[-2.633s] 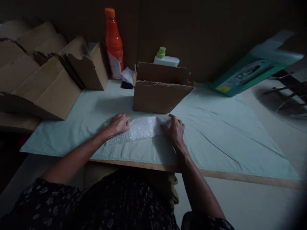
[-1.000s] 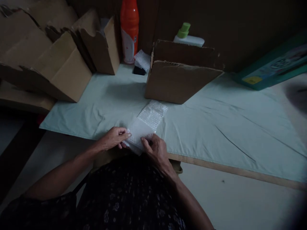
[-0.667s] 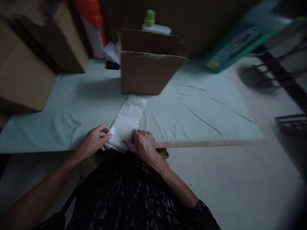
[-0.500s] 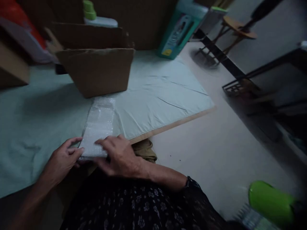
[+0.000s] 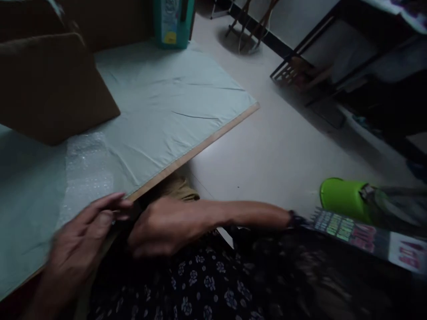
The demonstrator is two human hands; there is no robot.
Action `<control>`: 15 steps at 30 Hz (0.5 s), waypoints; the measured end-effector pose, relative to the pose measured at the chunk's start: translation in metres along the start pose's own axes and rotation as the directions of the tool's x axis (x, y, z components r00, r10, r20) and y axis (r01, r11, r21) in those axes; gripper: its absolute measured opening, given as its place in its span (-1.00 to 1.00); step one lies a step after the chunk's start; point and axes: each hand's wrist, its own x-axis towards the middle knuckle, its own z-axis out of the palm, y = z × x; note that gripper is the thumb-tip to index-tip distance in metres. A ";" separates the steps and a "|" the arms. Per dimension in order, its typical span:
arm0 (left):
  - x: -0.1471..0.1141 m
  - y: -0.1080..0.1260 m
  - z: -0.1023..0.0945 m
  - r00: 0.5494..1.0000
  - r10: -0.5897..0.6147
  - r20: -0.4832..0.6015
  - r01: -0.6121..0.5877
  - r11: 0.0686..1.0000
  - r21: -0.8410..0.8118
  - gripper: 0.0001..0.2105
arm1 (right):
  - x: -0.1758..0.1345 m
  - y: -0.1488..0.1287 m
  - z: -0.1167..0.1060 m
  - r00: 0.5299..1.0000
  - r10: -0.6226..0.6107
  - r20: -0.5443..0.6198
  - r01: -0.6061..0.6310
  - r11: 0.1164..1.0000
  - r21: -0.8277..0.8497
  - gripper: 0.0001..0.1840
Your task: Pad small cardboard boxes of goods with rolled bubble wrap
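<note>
A strip of bubble wrap lies on the pale green cloth, its far end by the cardboard box. My left hand is over its near end, fingers stretched out and thumb apart, holding nothing I can see. The hand hides that end of the wrap. Just right of it, below the table edge and over my lap, is my right hand. It is smeared by motion, its fingers seem bent, and what they hold, if anything, does not show.
The cloth-covered table ends in a wooden edge on the right. A teal jug stands at the back. On the floor are a bright green bin and a printed bag. A dark-framed table stands farther right.
The view has swung right, so box and jug appear farther left. My right hand has left the bubble wrap and come to the table edge. The left hand's fingers have moved off the wrap's edge.
</note>
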 end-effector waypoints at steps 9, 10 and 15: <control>0.042 0.049 0.134 0.861 0.173 0.479 -0.163 0.985 -0.063 -0.35 | -0.201 -0.064 -0.112 0.374 0.333 -0.866 -0.867 0.458 -0.198 -0.49; 0.047 0.046 0.141 0.862 0.170 0.478 -0.161 0.985 -0.060 -0.33 | -0.213 -0.063 -0.108 0.331 0.341 -0.880 -0.887 0.431 -0.167 -0.47; 0.083 0.025 0.193 0.898 0.010 0.441 -0.039 0.998 0.057 -0.38 | -0.273 -0.018 -0.062 0.045 0.349 -0.936 -0.868 0.477 0.137 -0.32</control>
